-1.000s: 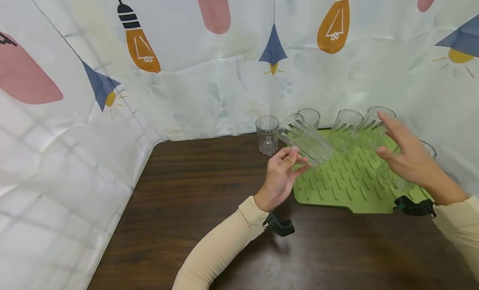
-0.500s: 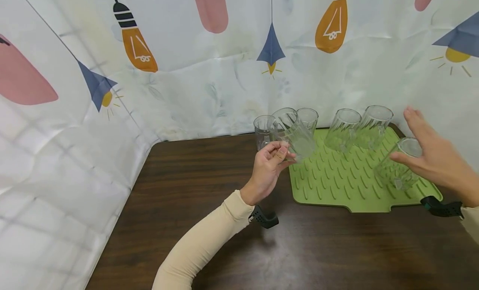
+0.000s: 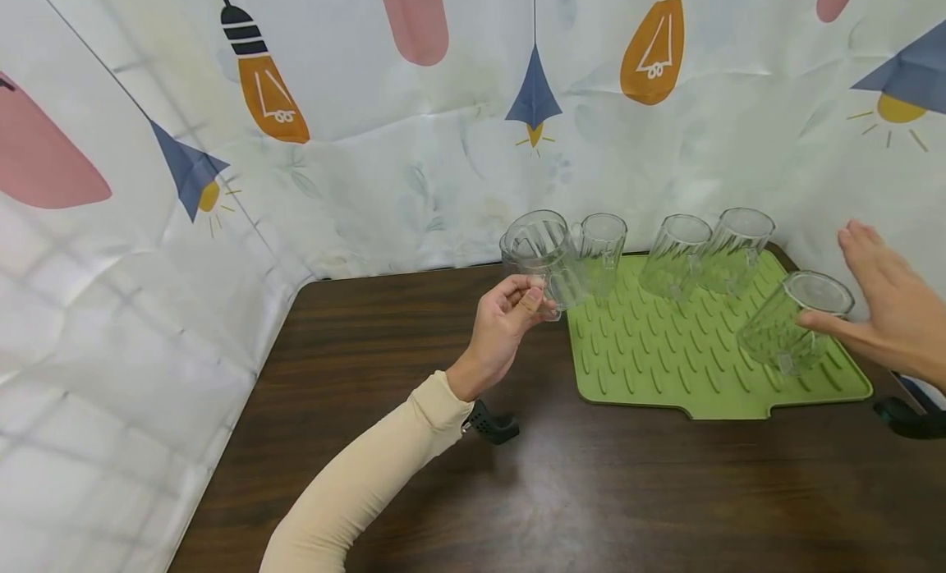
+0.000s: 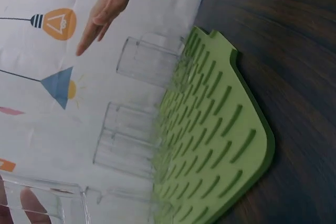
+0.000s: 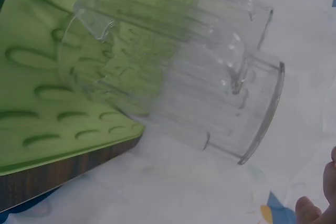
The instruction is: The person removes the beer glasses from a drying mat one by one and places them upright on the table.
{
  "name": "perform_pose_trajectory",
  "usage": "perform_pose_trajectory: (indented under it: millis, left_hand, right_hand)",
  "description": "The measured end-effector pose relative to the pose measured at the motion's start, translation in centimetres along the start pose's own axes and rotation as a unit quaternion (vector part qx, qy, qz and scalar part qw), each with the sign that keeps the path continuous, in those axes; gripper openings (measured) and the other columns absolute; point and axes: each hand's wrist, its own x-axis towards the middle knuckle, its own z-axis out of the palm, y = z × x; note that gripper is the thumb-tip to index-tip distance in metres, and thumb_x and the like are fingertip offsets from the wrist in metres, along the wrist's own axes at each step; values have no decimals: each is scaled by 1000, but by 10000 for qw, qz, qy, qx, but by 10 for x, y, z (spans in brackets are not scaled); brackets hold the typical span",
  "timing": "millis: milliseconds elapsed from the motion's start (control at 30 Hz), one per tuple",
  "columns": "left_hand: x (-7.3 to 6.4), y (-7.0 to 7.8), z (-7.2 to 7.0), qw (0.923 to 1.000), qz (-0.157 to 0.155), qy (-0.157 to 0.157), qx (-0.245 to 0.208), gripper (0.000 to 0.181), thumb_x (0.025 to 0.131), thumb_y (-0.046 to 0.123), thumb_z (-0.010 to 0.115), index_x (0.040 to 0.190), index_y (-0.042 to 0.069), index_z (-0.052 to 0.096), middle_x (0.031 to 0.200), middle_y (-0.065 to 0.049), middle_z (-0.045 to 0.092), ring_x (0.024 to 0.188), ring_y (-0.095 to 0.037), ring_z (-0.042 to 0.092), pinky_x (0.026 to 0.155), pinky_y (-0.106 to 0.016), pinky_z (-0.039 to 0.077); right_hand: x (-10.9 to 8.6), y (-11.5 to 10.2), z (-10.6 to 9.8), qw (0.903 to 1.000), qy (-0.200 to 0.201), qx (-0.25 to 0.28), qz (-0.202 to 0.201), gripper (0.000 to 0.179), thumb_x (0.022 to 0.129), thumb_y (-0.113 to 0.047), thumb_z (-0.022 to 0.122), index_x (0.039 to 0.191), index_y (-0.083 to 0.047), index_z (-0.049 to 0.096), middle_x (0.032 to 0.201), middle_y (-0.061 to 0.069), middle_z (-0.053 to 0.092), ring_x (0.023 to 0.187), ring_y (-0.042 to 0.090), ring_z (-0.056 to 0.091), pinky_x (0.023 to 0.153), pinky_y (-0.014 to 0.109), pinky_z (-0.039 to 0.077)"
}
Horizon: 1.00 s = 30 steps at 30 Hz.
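My left hand grips a clear glass mug by its handle side, raised and tilted over the left edge of the green drying mat. Low in the left wrist view, fingers show through that mug's glass. Partly behind it, another glass mug stands on the table. My right hand is spread with straight fingers and holds nothing. It hovers beside a glass mug at the mat's front right, which fills much of the right wrist view; contact is not plain.
Along the mat's back stand a glass mug at left and two more, one mug beside another mug. A printed white curtain rises directly behind the dark wooden table.
My left hand has carried the mug leftward off the mat, towards the mug standing on the table. My right hand has drawn away to the right, fingers still straight.
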Motion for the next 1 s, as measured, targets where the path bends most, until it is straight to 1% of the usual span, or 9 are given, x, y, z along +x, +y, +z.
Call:
perform_pose_trajectory:
  millis: [133,333,433,533,600,667,767,833,1000]
  left_hand:
    - [-1,2,-9,9998,42,47,169,16,107,7,49,118,-3,57,103,4,64,92,-5,69,91,-27,60]
    - [-3,7,-20,9993,120,201,286,14,105,3,51,115,-4,58,102,1,64,90,-7,69,87,-26,61]
    - [-5,10,-25,9987,155,295,375,16,104,3,52,115,-7,57,102,0,64,90,-7,69,87,-25,61]
    - [-7,12,-31,9981,181,411,421,16,104,3,52,115,-9,56,100,-1,64,89,-7,69,86,-23,61]
    - [-8,13,-34,9977,199,478,431,17,103,2,52,115,-10,56,99,-1,65,88,-7,69,85,-23,61]
    - [-10,13,-38,9974,214,515,450,16,103,2,52,114,-8,57,99,-1,65,89,-7,69,85,-23,61]
    - [-12,11,-43,9969,219,563,503,15,104,3,52,114,-6,58,100,1,66,90,-7,69,86,-24,61]
    - [-14,11,-47,9967,210,613,491,13,104,3,52,113,-2,59,101,1,66,90,-7,70,86,-24,61]
    - [-18,10,-54,9962,216,701,464,12,104,2,53,113,-1,59,103,1,67,90,-8,70,88,-25,62]
  right_hand:
    - [-6,5,3,9994,139,-297,64,110,99,-65,55,163,3,-2,172,24,-9,163,36,-10,133,56,-3]
    - [-15,14,9,9981,324,-533,-7,116,96,-79,45,163,5,1,171,28,-4,163,37,-8,133,57,-2]
    - [-19,21,14,9970,557,-532,-99,121,91,-87,38,163,4,6,170,30,3,163,40,0,132,61,3]
    - [-23,27,19,9959,687,-569,-135,124,87,-92,31,164,3,8,170,31,7,162,42,4,131,64,7]
    - [-26,32,23,9941,871,-612,-218,129,82,-96,24,164,3,12,169,32,12,161,45,9,130,66,10]
    - [-29,35,26,9922,1032,-653,-266,132,79,-98,18,163,3,14,169,32,14,161,45,12,129,67,11]
    - [-32,40,30,9888,1305,-633,-350,136,75,-101,14,163,3,19,168,32,18,158,49,16,128,69,13]
    - [-34,42,32,9897,1266,-589,-306,135,75,-100,13,163,2,17,168,32,16,159,49,14,128,69,11]
    - [-40,44,37,9918,1099,-611,-211,135,75,-100,11,164,2,13,169,33,13,159,50,12,128,71,10]
